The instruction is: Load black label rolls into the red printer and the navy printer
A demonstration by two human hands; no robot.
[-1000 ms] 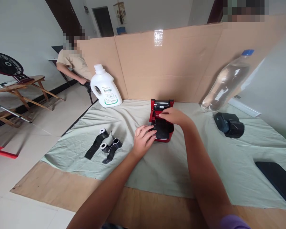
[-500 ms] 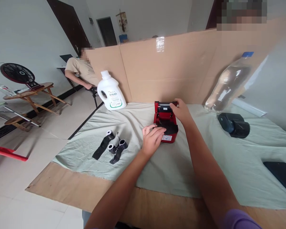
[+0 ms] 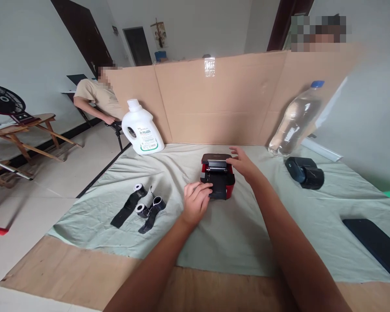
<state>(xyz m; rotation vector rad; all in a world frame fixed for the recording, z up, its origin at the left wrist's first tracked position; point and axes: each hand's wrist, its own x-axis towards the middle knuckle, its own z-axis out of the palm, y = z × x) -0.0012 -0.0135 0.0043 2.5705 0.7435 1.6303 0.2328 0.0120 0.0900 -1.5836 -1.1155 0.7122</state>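
Observation:
A small red-and-black label printer [image 3: 230,192] sits on the cloth in front of me, its lid [image 3: 217,157] partly lowered over the roller. From its mouth a black paper strip [image 3: 218,187] hangs down over the front. My left hand [image 3: 196,199] has its fingers bent together on the left edge of that strip; the thumb is hidden. At the lid's right corner is my right hand [image 3: 245,165], thumb in front and fingers above and behind it. Rolls of black paper [image 3: 142,210] lie to the left, some partly unwound.
A white detergent jug [image 3: 143,130] and a big clear bottle [image 3: 294,119] with a blue cap stand before a cardboard screen [image 3: 214,104]. On the right are a black device [image 3: 303,172] and a dark flat phone-like object [image 3: 373,242]. Another person [image 3: 95,97] sits beyond the screen.
The printer lid has tipped down toward me, with my right hand at its corner. The black strip now hangs over the front, and my left hand has moved to its edge. The view has shifted.

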